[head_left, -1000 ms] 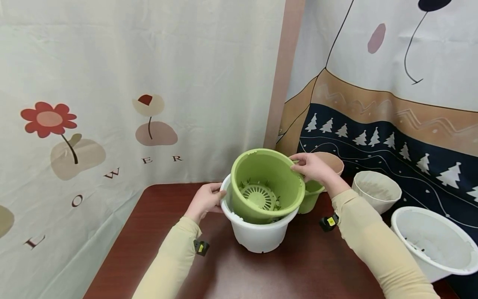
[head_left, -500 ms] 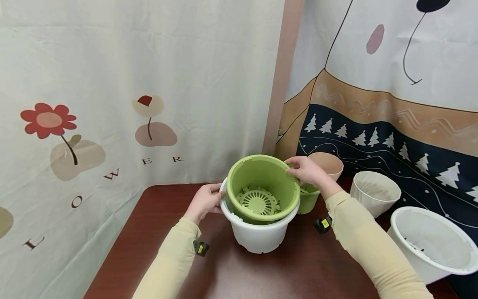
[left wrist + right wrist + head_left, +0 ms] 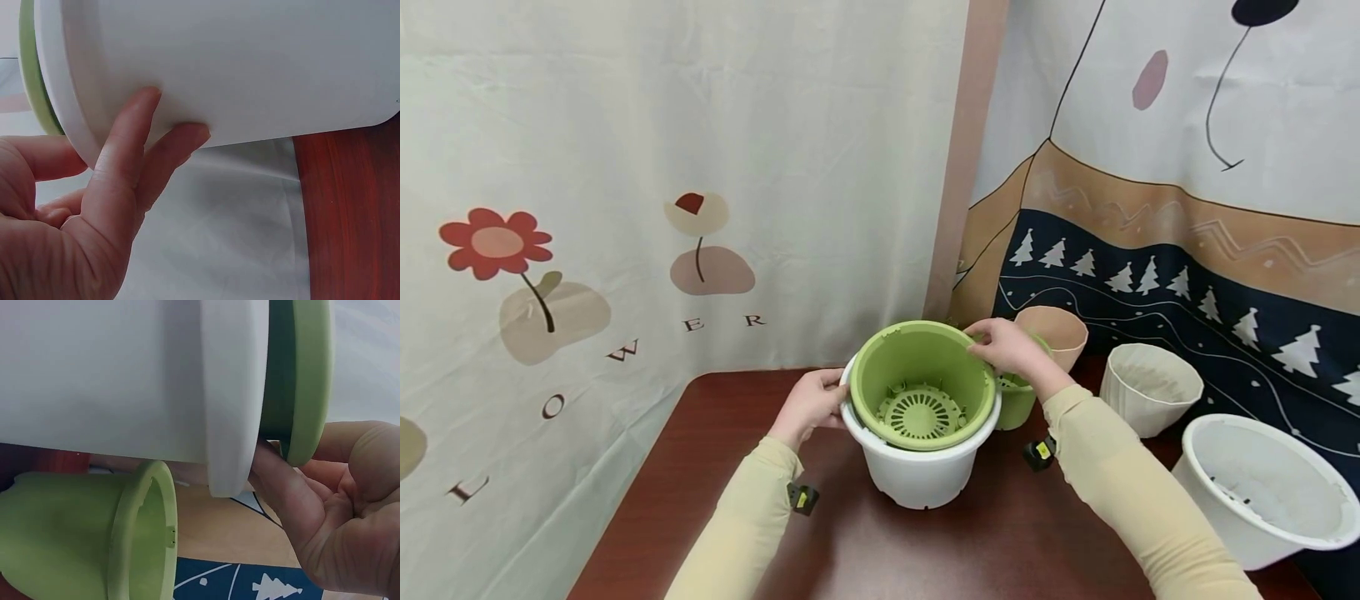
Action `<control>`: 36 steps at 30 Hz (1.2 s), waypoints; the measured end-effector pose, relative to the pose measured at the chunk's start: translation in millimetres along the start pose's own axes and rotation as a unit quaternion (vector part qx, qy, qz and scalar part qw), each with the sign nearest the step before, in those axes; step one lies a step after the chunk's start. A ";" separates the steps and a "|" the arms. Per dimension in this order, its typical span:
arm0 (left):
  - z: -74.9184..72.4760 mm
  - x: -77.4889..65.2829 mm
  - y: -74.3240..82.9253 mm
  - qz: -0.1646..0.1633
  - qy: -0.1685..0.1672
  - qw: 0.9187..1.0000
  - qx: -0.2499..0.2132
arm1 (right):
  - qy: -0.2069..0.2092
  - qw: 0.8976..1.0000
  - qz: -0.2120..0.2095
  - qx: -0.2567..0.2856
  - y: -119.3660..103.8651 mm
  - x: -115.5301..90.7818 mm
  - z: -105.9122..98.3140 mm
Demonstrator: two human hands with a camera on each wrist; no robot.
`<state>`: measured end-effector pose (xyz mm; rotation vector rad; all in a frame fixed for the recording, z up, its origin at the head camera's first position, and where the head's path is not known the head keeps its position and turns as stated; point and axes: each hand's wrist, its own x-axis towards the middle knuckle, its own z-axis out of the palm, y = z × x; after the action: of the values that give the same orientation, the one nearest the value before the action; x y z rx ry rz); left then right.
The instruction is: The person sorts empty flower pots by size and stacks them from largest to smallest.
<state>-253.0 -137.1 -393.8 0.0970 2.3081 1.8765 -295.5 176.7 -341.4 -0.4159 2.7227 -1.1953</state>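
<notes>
A large green flowerpot [image 3: 943,358] with a slotted base sits nested inside a white flowerpot [image 3: 921,483], its rim a little above the white one. My left hand [image 3: 808,407] holds the white pot at its left rim; the left wrist view shows the fingers against the outer wall and the thumb at the rim. Across from it, my right hand [image 3: 1009,346] pinches the green pot's rim at the right. In the right wrist view its fingertips [image 3: 272,469] reach under the green rim [image 3: 312,381], right at the white pot's edge.
Behind my right hand stand a smaller green pot [image 3: 1017,407] and a peach pot [image 3: 1060,329]. Further right are a cream pot [image 3: 1150,387] and a wide white pot [image 3: 1232,529]. Printed curtains [image 3: 820,167] border the dark red table [image 3: 752,450] at the back.
The green pot has gone from tilted to nearly level and sunk lower into the white pot. My right hand has moved down and left with it; the left hand has stayed in place.
</notes>
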 end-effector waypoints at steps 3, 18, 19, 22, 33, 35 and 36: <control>-0.2 0.2 -0.6 0.001 -0.004 1.000 0.000 | 0.004 1.000 -0.002 -0.017 -0.7 0.5 0.8; 0.6 1.1 -0.8 -0.001 -0.002 1.000 0.003 | 0.026 0.997 0.007 -0.069 -4.7 1.5 3.8; 0.6 1.3 -0.8 -0.001 -0.002 1.000 0.003 | 0.028 0.997 0.007 -0.072 -4.8 1.4 4.0; 0.1 1.2 -0.6 0.002 -0.003 1.000 0.001 | 0.035 0.996 0.002 -0.082 -5.1 1.3 4.7; -0.8 -0.5 0.3 0.002 -0.008 1.000 0.001 | 0.063 0.991 -0.009 -0.115 -3.2 1.9 7.4; -0.6 -0.4 -0.1 0.003 -0.008 1.000 0.003 | 0.068 0.990 -0.013 -0.121 -2.9 2.0 7.7; -0.6 -0.1 -0.3 0.003 -0.008 1.000 0.003 | 0.070 0.990 -0.014 -0.123 -2.8 2.0 7.8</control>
<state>-253.0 -137.8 -393.9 0.1198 2.3064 1.8653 -295.0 168.9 -344.6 -0.4151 3.0090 -0.9276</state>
